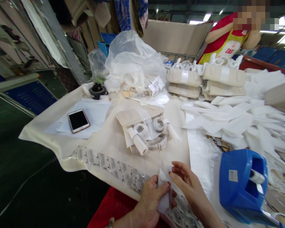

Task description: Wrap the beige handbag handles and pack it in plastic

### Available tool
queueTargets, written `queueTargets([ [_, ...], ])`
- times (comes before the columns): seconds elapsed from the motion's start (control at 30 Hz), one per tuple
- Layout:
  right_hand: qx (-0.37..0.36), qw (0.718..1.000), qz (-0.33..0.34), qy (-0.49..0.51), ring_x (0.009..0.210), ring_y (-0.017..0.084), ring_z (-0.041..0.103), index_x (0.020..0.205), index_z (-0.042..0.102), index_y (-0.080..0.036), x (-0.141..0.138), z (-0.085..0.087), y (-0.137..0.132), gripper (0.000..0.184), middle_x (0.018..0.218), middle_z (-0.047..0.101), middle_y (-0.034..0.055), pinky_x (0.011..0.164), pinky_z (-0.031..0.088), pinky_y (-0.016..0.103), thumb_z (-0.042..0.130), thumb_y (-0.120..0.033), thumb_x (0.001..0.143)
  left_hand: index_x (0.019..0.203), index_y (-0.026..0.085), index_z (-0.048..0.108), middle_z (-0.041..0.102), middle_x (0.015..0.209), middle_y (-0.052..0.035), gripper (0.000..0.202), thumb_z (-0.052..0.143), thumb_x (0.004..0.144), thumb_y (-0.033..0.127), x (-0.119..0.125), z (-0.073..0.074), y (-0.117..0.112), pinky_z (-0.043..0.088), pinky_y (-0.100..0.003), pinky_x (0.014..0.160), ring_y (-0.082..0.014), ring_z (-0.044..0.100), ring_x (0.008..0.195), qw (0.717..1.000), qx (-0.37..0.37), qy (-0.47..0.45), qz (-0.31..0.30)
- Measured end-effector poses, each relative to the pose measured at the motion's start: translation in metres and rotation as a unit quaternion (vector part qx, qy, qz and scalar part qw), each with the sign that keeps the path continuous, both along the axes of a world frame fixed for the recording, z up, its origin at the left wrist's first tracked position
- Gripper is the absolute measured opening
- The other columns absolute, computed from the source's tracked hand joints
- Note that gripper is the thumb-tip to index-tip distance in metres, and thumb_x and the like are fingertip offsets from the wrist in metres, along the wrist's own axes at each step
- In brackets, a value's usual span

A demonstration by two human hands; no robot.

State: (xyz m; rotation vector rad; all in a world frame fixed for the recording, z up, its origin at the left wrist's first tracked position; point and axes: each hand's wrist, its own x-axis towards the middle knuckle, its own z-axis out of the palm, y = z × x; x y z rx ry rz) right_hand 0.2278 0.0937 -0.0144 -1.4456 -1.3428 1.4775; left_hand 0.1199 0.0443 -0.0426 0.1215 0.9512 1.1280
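My left hand (152,200) is closed on a folded white sheet (165,200), thumb pressed over its front. Whether the sheet is paper or thin packing material I cannot tell. Just to the right, my right hand (190,189) has its fingers apart, with the fingertips close to the sheet's upper edge. A clear plastic strip with printed text (109,163) lies along the table's front edge and passes under my hands. Beyond them lies a beige handbag (127,117), its coiled straps in clear wrapping and a white roll at its front.
A blue tape dispenser (235,190) stands at the right, near several white padded pieces (237,123). Stacked beige bags (185,77) and a large clear plastic bag (135,60) are at the back. A phone (78,121) rests on white sheets at left. A person (224,38) is behind.
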Motion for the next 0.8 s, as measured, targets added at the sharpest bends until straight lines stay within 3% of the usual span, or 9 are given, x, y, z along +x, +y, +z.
queueTargets([
  [0.1, -0.16, 0.975, 0.039, 0.151, 0.038, 0.009, 0.042, 0.081, 0.059, -0.016, -0.004, -0.007, -0.008, 0.032, 0.052, 0.047, -0.0055, 0.036, 0.037, 0.021, 0.067, -0.046, 0.07, 0.091, 0.012, 0.059, 0.062, 0.061, -0.0028, 0.06, 0.083, 0.051, 0.05, -0.001, 0.003, -0.001, 0.038, -0.022, 0.044, -0.012, 0.053, 0.043, 0.999, 0.026, -0.037, -0.021],
  [0.17, -0.208, 0.959, 0.033, 0.19, 0.031, 0.006, 0.031, 0.072, 0.059, -0.016, -0.009, -0.012, -0.013, 0.034, 0.043, 0.037, -0.0087, 0.029, 0.029, 0.018, 0.069, -0.048, 0.069, 0.095, 0.012, 0.06, 0.062, 0.063, -0.0027, 0.063, 0.084, 0.052, 0.05, -0.003, 0.003, -0.002, 0.04, -0.021, 0.045, -0.0112, 0.054, 0.044, 0.997, 0.041, -0.053, -0.03],
  [0.43, -0.26, 0.927, 0.018, 0.27, 0.027, 0.005, 0.029, 0.062, 0.06, -0.014, -0.016, -0.017, -0.01, 0.038, 0.034, 0.034, -0.009, 0.026, 0.028, 0.016, 0.075, -0.048, 0.065, 0.1, 0.012, 0.058, 0.065, 0.067, -0.0051, 0.063, 0.084, 0.055, 0.047, -0.013, 0.001, -0.004, 0.042, -0.02, 0.047, -0.0117, 0.058, 0.048, 0.995, 0.058, -0.07, -0.041],
  [0.53, -0.262, 0.928, 0.006, 0.264, 0.025, 0.005, 0.029, 0.065, 0.063, -0.014, -0.016, -0.018, -0.01, 0.034, 0.032, 0.037, -0.0089, 0.026, 0.027, 0.015, 0.079, -0.044, 0.062, 0.101, 0.012, 0.06, 0.064, 0.066, -0.0039, 0.064, 0.084, 0.054, 0.048, -0.013, 0.001, -0.005, 0.04, -0.021, 0.047, -0.0118, 0.056, 0.048, 0.995, 0.055, -0.071, -0.05],
  [0.67, -0.239, 0.935, -0.033, 0.258, 0.041, 0.01, 0.053, 0.069, 0.067, -0.014, -0.016, -0.016, -0.011, 0.031, 0.051, 0.06, -0.001, 0.045, 0.046, 0.02, 0.083, -0.038, 0.057, 0.084, 0.013, 0.063, 0.062, 0.065, -0.0027, 0.051, 0.079, 0.058, 0.055, -0.019, 0.006, -0.004, 0.04, -0.022, 0.051, -0.0124, 0.055, 0.053, 0.996, 0.052, 0.036, -0.059],
  [0.8, -0.196, 0.95, -0.046, 0.24, 0.05, 0.014, 0.058, 0.073, 0.069, -0.015, -0.016, -0.013, -0.013, 0.032, 0.059, 0.066, 0.0009, 0.051, 0.046, 0.023, 0.081, -0.042, 0.061, 0.059, 0.013, 0.058, 0.055, 0.052, -0.0004, 0.045, 0.076, 0.057, 0.054, -0.03, 0.017, 0.007, 0.034, -0.021, 0.049, -0.0101, 0.047, 0.048, 0.99, -0.01, 0.142, -0.021],
])
